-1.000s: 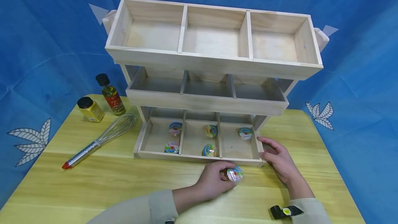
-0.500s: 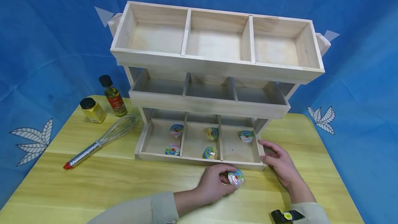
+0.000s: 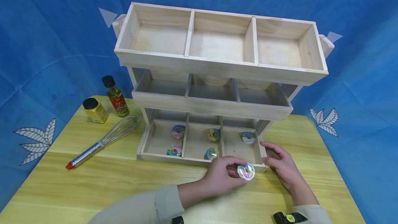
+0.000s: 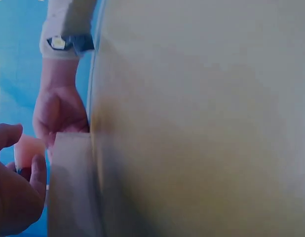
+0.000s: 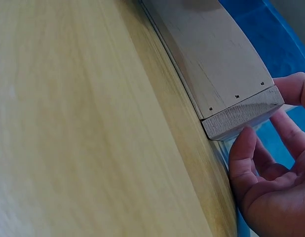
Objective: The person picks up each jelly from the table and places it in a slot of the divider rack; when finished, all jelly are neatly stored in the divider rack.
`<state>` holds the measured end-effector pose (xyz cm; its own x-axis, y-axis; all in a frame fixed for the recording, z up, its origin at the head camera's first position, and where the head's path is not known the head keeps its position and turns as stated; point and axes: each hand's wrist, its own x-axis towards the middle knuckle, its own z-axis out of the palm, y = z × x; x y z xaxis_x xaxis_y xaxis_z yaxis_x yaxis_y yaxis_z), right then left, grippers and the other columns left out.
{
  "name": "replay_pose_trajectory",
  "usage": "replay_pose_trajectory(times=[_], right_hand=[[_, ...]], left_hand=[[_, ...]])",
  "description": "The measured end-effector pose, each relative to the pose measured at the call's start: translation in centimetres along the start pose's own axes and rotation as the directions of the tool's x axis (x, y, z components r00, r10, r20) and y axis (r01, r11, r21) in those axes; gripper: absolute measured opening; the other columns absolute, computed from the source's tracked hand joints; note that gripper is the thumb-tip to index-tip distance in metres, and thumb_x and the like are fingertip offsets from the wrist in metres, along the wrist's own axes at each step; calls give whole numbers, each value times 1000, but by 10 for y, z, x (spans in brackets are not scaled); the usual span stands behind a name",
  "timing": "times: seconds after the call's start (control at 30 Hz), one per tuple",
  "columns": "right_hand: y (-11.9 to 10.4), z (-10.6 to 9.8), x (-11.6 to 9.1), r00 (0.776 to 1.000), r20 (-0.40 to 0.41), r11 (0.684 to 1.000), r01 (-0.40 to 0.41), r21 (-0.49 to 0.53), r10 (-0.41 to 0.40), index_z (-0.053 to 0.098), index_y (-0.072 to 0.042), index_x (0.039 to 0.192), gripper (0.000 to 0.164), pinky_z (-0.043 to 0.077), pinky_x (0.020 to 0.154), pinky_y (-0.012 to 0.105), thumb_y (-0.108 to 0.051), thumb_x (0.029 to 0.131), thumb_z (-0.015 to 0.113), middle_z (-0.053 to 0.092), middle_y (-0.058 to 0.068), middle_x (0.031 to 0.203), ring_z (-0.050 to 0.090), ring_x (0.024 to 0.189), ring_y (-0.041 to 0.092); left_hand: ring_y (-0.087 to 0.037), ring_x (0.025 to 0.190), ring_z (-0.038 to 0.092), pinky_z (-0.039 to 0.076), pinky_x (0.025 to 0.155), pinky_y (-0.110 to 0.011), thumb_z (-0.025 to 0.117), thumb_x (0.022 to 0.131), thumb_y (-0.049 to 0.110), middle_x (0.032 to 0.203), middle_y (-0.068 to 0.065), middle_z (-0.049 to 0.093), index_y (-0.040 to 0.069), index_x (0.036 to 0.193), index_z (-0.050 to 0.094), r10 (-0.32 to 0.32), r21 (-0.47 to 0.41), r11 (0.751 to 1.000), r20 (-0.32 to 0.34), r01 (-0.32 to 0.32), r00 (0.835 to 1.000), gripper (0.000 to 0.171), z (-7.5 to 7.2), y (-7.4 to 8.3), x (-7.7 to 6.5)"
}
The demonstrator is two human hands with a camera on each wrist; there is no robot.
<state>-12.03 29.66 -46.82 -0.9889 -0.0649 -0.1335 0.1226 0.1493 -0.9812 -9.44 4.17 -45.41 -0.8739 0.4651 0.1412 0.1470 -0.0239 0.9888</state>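
Note:
In the head view, my left hand (image 3: 222, 176) pinches a small jelly cup (image 3: 246, 171) with a shiny printed foil lid, at the front edge of the wooden shelf's bottom tray (image 3: 186, 161). The left wrist view shows the cup's pale pinkish side (image 4: 29, 149) between thumb and fingers. My right hand (image 3: 285, 167) holds the right end of that tray. Seen from the right wrist, the thumb lies against the end panel (image 5: 244, 116) and a finger reaches its upper corner. Similar jelly cups stand in the tray: two left, two in the middle (image 3: 214, 134), one right (image 3: 248, 138).
The shelf's top tier (image 3: 220, 60) and middle tier (image 3: 211, 105) overhang the bottom tray, each split into three compartments. To the left are a whisk (image 3: 105, 141), an oil bottle (image 3: 117, 99) and a yellow jar with black lid (image 3: 95, 111). A blue cloth (image 3: 56, 44) hangs behind.
My left hand has lifted the jelly cup a little and moved it right and toward the tray's front edge. The right hand keeps its place at the tray's end. The view has shifted slightly.

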Motion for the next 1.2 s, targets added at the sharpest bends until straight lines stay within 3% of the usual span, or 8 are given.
replay_pose_trajectory(times=[0.1, 0.33, 0.5, 0.7, 0.77, 0.97, 1.2], right_hand=[[1, 0, 0, 1000, 2, 1000, -1, 6, 1, 48, 2, 142, 54, 54, 85, 26, 0, 91, 67, 41, 11, 142, 58, 109, 17], [4, -1, 1, 1000, 11, 1000, 18, 24, -19, 51, 1, 140, 53, 55, 83, 26, -2, 90, 69, 47, 2, 136, 59, 106, 17], [4, -1, 0, 1000, 7, 1000, 12, 16, -12, 50, 1, 141, 53, 54, 84, 25, -1, 91, 68, 46, 4, 137, 59, 106, 18], [1, 0, 0, 1000, 3, 1000, 7, 27, -7, 49, 3, 141, 54, 54, 84, 25, 1, 90, 69, 48, 3, 135, 59, 108, 20], [1, 0, 0, 1000, 1, 999, 11, 38, -11, 49, 4, 141, 55, 55, 83, 25, 3, 90, 68, 50, 2, 134, 60, 107, 19], [0, 0, 0, 1000, 4, 999, 9, 48, -9, 49, 4, 141, 54, 55, 82, 25, 3, 90, 68, 49, 2, 133, 60, 105, 15], [1, 1, 0, 1000, -1, 999, 6, 52, -6, 51, 4, 139, 52, 55, 82, 26, 3, 90, 68, 51, 5, 132, 61, 104, 14]], left_hand=[[-4, 79, 68, 59, 71, -24, 86, 72, -8, 104, -1, 70, 0, 113, 71, 19, 20, 1000, -5, -19, 1000, 45, 0, 5, 9], [-10, 81, 69, 59, 70, -24, 85, 73, -7, 102, 0, 70, 4, 116, 71, -48, -14, 999, -34, 47, 998, 46, 0, 14, 31], [-11, 79, 69, 58, 67, -22, 85, 74, -5, 102, 3, 68, 7, 116, 72, -65, 37, 997, -71, 68, 995, 46, 2, 13, 47], [-4, 76, 66, 56, 65, -19, 87, 73, -4, 100, 5, 69, 9, 114, 73, -69, 134, 987, -109, 84, 992, 46, 5, 6, 63], [-2, 76, 64, 55, 63, -18, 88, 72, -1, 96, 6, 69, 10, 113, 74, -59, 205, 975, -114, 82, 992, 44, 6, 3, 68], [2, 75, 59, 49, 64, -14, 91, 70, 10, 89, 12, 68, 15, 109, 76, -67, 416, 904, -88, 98, 994, 42, 7, -5, 79], [-1, 77, 56, 47, 68, -16, 92, 67, 11, 90, 13, 68, 15, 108, 77, -158, 458, 870, -91, 183, 983, 44, 11, -3, 85]])
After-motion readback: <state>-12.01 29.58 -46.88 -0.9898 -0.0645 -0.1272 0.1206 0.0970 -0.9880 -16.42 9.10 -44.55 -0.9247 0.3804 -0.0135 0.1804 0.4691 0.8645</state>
